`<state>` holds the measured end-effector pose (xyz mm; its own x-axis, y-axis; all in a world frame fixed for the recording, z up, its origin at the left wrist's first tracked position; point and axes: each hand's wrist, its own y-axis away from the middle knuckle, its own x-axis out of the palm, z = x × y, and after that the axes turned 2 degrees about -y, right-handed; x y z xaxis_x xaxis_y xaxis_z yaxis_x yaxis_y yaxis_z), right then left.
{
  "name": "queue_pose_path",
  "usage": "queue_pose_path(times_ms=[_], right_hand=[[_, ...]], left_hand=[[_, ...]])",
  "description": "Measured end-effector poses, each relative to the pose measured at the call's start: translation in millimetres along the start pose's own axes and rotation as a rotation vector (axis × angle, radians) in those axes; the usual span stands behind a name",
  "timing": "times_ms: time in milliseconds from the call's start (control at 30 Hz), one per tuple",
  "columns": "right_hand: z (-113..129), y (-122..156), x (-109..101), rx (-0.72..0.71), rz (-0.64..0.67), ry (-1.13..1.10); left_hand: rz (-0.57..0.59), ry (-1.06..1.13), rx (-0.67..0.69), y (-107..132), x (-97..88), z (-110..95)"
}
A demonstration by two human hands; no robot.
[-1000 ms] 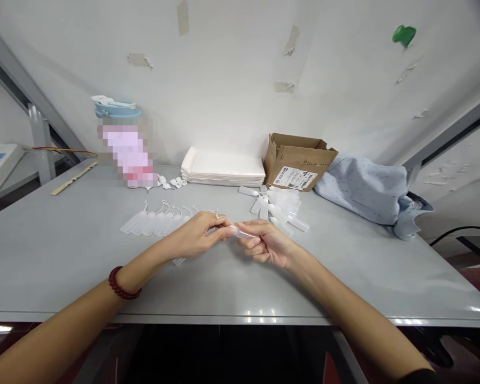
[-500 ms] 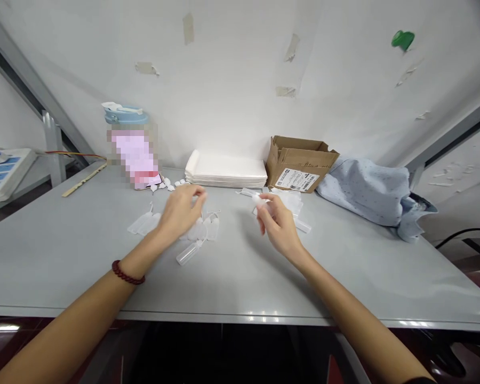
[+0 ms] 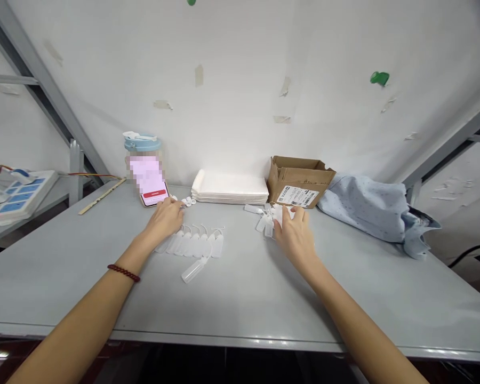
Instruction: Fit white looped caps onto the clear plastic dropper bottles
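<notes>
Toward the table's (image 3: pixel 244 298) back edge, right of centre: curled right hand (image 3: pixel 298 234) over a loose pile of translucent plastic bottles (image 3: pixel 269 226), cannot tell whether gripping. Left of centre: bent left hand (image 3: pixel 165 218) at small white plastic caps (image 3: pixel 189 201), likewise uncertain. Nearer the front edge: row of white-topped translucent bottles (image 3: pixel 198 246), seemingly aligned for keeping apart. Behind the pile: brown cardboard box (image 3: pixel 288 177), white label (image 3: pixel 295 196) unreadably small.

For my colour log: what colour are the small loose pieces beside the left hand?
White; the small pieces beside the left hand show in the head view.
</notes>
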<state>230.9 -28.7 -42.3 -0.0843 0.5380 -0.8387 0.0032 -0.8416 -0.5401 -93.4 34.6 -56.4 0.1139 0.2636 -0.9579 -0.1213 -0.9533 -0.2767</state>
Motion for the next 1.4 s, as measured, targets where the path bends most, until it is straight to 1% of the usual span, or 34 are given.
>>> queue_pose_path(times_ms=[133, 300, 367, 533, 633, 667, 700, 733, 833, 867, 900, 967, 1167, 1267, 1400], right_hand=[[4, 2, -3, 0.004, 0.026, 0.028], [13, 7, -3, -0.059, 0.001, -0.013], [20, 11, -4, -0.094, -0.014, -0.040], [36, 20, -8, -0.227, -0.102, -0.110], [41, 26, -11, -0.283, -0.091, -0.181], [43, 27, -12, -0.312, -0.055, -0.214], [44, 29, -13, -0.356, 0.009, -0.250], [45, 30, -15, -0.412, 0.102, -0.289], [48, 31, -21, -0.598, 0.485, -0.365], [49, 32, -23, -0.623, 0.575, -0.365], [49, 32, -25, -0.630, 0.630, -0.357], [50, 32, -28, -0.616, 0.674, -0.332], [52, 34, -31, -0.620, 0.673, -0.283], [53, 34, -31, -0.620, 0.663, -0.271], [53, 34, -32, -0.615, 0.676, -0.268]], left_hand=[[0.025, -0.004, 0.006, 0, 3.0, 1], [0.042, 0.005, 0.006, -2, 3.2, 1], [0.048, 0.014, 0.011, -2, 3.2, 1], [0.052, 0.048, 0.027, -3, 5.9, 1], [0.036, 0.066, 0.033, -2, 8.3, 1], [0.027, 0.067, 0.036, -2, 8.6, 0], [0.020, 0.064, 0.042, -1, 8.4, -1], [0.014, 0.060, 0.050, -1, 7.7, -1], [0.005, 0.042, 0.078, -1, 3.4, -2], [-0.004, 0.037, 0.077, -1, 1.6, -2], [-0.017, 0.033, 0.068, -1, -0.1, -2], [-0.045, 0.031, 0.043, -2, -2.8, -1], [-0.094, 0.057, -0.021, -2, -2.3, 0], [-0.094, 0.077, -0.013, -3, -0.7, -1], [-0.054, 0.117, -0.003, -4, -1.9, -4]])
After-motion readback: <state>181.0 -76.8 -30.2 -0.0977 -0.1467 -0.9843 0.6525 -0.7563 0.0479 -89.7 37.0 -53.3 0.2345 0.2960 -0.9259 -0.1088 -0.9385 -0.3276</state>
